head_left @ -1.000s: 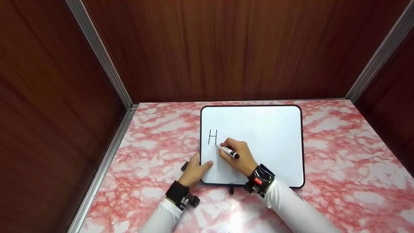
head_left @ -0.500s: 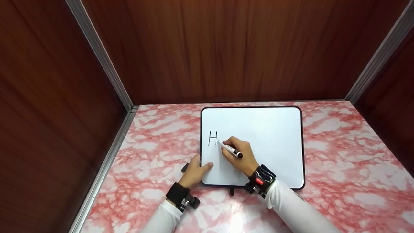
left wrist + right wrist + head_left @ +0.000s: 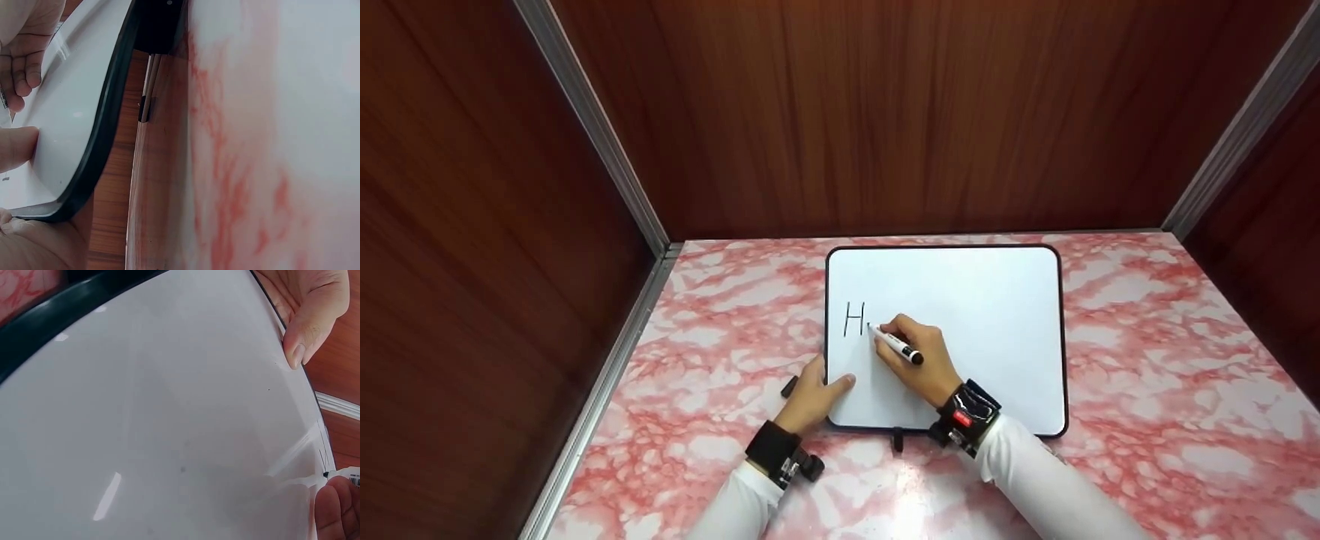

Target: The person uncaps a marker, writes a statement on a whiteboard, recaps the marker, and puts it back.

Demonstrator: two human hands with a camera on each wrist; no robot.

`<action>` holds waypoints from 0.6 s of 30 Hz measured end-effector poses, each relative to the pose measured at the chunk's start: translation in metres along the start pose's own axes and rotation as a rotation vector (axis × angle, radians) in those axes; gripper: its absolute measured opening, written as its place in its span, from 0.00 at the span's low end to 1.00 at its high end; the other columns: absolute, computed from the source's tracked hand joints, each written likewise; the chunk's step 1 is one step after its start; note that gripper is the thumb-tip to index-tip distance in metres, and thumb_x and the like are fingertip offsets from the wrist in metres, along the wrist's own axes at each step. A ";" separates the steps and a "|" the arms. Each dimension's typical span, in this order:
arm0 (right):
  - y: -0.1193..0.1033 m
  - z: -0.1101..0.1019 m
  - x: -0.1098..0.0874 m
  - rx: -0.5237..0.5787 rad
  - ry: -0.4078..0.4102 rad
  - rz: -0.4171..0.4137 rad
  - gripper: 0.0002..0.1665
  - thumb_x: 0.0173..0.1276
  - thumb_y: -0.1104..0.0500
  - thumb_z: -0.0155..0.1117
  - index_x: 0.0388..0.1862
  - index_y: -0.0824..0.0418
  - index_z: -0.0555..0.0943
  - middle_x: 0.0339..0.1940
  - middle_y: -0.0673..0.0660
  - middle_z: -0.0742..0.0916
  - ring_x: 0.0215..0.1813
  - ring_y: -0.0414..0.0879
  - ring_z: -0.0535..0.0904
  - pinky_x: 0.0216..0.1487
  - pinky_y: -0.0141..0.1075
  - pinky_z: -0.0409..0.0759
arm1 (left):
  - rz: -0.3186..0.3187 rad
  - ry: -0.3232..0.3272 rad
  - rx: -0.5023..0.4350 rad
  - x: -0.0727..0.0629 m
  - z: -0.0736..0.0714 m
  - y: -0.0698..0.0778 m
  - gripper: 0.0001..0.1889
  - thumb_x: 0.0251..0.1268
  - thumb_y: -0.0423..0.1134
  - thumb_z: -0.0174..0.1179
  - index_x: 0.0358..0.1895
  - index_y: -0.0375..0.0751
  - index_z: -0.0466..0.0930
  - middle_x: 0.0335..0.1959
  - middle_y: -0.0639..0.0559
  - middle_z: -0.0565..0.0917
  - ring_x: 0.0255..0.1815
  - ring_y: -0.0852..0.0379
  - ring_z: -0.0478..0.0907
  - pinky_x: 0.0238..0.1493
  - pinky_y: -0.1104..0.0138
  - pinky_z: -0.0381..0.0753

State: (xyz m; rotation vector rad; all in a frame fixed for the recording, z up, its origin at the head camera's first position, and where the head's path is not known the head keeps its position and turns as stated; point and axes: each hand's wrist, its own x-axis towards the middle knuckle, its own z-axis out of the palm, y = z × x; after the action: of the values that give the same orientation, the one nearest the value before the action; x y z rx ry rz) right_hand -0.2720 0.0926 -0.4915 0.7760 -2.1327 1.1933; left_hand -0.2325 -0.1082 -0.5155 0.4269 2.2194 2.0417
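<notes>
A whiteboard (image 3: 982, 315) with a thin black frame and rounded corners stands on the table. My left hand (image 3: 810, 394) grips its left edge, the thumb lying on the white face and the other fingers hidden behind. In the left wrist view that thumb (image 3: 19, 147) presses near the board's corner. My right hand (image 3: 922, 364) pinches a white marker (image 3: 894, 345) with a black end. Its dark tip is right at the board, just right of a black letter H (image 3: 854, 319). In the right wrist view the marker (image 3: 342, 473) shows at the right border.
The tabletop (image 3: 720, 450) has a red and white marbled surface. Dark wood panels (image 3: 847, 120) with metal corner strips (image 3: 600, 135) enclose it behind and at both sides. A small black tab (image 3: 898, 439) sticks out under the board's near edge, and a black piece (image 3: 789, 386) lies by the left hand.
The marker tip has moved slightly right and up, from the foot of the H's right stroke to beside that stroke. My left hand keeps its place on the board.
</notes>
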 end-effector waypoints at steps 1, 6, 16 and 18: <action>0.001 0.000 0.000 0.000 0.001 -0.002 0.05 0.58 0.64 0.70 0.31 0.58 0.80 0.28 0.48 0.86 0.24 0.37 0.76 0.23 0.31 0.74 | 0.003 -0.002 -0.001 0.000 0.000 0.000 0.20 0.66 0.25 0.56 0.61 0.25 0.68 0.49 0.34 0.82 0.46 0.46 0.82 0.47 0.59 0.82; 0.001 -0.004 -0.001 -0.007 0.010 -0.018 0.06 0.58 0.64 0.70 0.30 0.58 0.80 0.28 0.48 0.87 0.24 0.36 0.77 0.23 0.31 0.74 | 0.017 -0.003 -0.006 0.000 0.000 -0.001 0.21 0.65 0.25 0.56 0.60 0.25 0.68 0.49 0.33 0.82 0.46 0.44 0.82 0.45 0.58 0.83; 0.006 -0.011 0.000 -0.012 0.042 -0.025 0.06 0.57 0.64 0.70 0.29 0.59 0.80 0.27 0.47 0.86 0.24 0.37 0.76 0.23 0.29 0.74 | 0.012 0.017 -0.009 0.000 0.001 0.000 0.21 0.65 0.25 0.56 0.60 0.25 0.69 0.50 0.34 0.81 0.46 0.46 0.82 0.46 0.58 0.82; 0.006 -0.012 0.001 -0.016 0.048 -0.025 0.06 0.57 0.64 0.70 0.30 0.59 0.80 0.26 0.48 0.86 0.23 0.37 0.76 0.23 0.29 0.73 | 0.008 0.017 -0.006 -0.001 0.002 0.000 0.21 0.65 0.26 0.56 0.61 0.25 0.68 0.50 0.34 0.81 0.46 0.46 0.82 0.46 0.58 0.82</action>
State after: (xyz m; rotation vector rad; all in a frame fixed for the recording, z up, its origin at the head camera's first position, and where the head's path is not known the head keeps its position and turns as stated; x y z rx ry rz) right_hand -0.2742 0.1054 -0.4888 0.7571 -2.0850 1.1693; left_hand -0.2316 -0.1069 -0.5159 0.4196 2.2237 2.0633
